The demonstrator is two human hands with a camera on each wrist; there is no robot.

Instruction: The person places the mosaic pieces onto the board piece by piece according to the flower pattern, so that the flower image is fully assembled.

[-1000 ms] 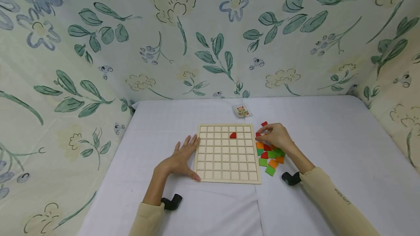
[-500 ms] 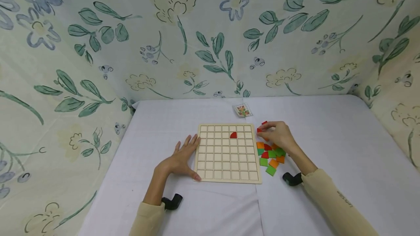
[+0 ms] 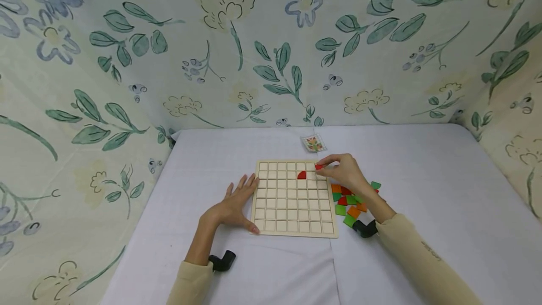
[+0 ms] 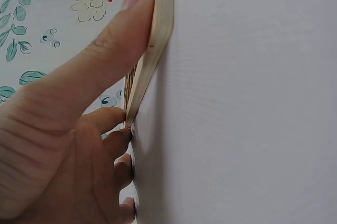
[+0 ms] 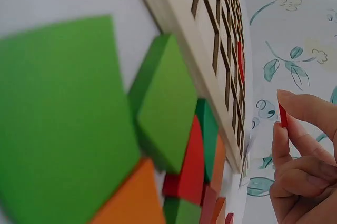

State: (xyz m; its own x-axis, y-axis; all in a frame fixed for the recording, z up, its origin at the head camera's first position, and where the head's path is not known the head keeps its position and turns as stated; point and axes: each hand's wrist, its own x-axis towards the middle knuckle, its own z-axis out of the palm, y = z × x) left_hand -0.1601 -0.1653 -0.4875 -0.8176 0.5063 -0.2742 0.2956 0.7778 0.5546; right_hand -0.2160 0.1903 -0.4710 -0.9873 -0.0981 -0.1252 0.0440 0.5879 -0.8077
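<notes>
Red tile (image 3: 318, 167), pinched in the right hand (image 3: 345, 172), hangs over the far right corner of the wooden grid board (image 3: 292, 204), whose left edge the spread left hand (image 3: 234, 207) touches, presumably to steady it.

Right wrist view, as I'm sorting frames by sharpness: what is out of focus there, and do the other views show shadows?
Right wrist: the nearest green piece is blurred, while the red piece in the right hand looks crisper. Left wrist: a soft shadow runs along the wooden board on the white cloth. Head: only faint shadows.
</notes>
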